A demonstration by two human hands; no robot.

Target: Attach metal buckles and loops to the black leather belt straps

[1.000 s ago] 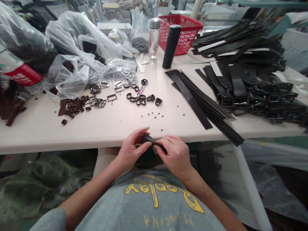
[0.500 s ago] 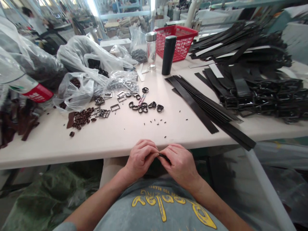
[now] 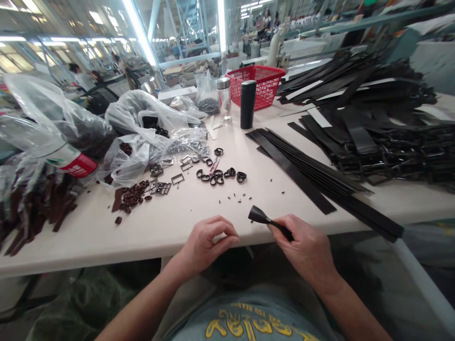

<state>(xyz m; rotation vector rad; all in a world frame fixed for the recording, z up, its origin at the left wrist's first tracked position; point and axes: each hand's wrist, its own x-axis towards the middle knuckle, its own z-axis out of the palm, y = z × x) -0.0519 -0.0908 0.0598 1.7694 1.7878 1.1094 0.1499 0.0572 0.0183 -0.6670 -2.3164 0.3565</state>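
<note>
My right hand (image 3: pixel 307 248) pinches a black strap (image 3: pixel 259 214) that looks like leather, over the table's front edge. Its flared end points left and up, and the rest runs into the palm, where my fingers hide it. To the left, my left hand (image 3: pixel 209 244) hovers at the edge with curved fingers and the thumb apart, holding nothing visible. Several tiny dark pieces (image 3: pixel 239 201) lie scattered just beyond my hands. Past them sit several black strap loops (image 3: pixel 216 179) and a small pink-handled tool (image 3: pixel 214 166).
A stack of flat black straps (image 3: pixel 302 170) lies to the right, beside a heap of buckled black belts (image 3: pixel 384 147). Brown loops (image 3: pixel 133 196) and metal buckles (image 3: pixel 161 188) lie left, before plastic bags (image 3: pixel 138 113). A black flask (image 3: pixel 248 106), glass bottle (image 3: pixel 223 102) and red basket (image 3: pixel 272 85) stand behind.
My hands have parted. The right moved right with the black strap, whose flared end now shows; the left let go and stays near the edge. The view has tilted upward.
</note>
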